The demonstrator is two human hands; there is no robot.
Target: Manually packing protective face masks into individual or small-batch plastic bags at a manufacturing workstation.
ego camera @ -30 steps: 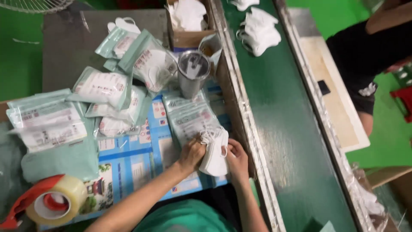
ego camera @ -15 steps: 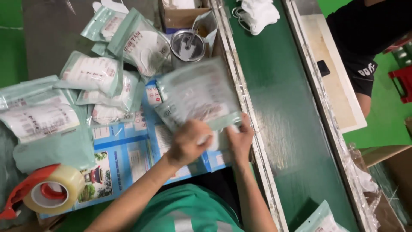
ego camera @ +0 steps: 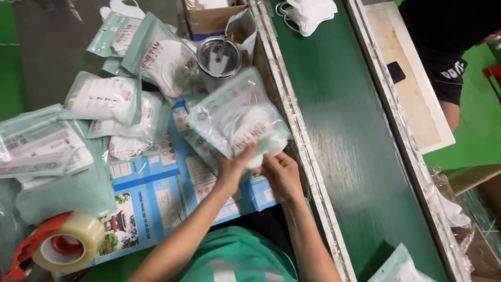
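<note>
Both my hands hold a clear plastic pouch (ego camera: 237, 117) with pale green print, lifted above the blue printed sheet (ego camera: 156, 193). A white face mask (ego camera: 255, 130) shows through the pouch at its lower end. My left hand (ego camera: 233, 167) pinches the pouch's bottom edge from the left. My right hand (ego camera: 279, 169) grips the same edge on the right, fingers at the mask. The pouch tilts up and away from me, toward a metal cup (ego camera: 218, 56).
Several filled mask pouches (ego camera: 102, 96) lie to the left. A tape roll on a red dispenser (ego camera: 65, 243) sits near left. A green conveyor belt (ego camera: 339, 130) runs on the right, carrying white masks (ego camera: 308, 13). Another person (ego camera: 443, 57) stands beyond it. A cardboard box (ego camera: 211, 21) is behind the cup.
A second ago my hands held a bare white mask low on the sheet. Now the mask sits inside the pouch, which I hold raised and tilted.
</note>
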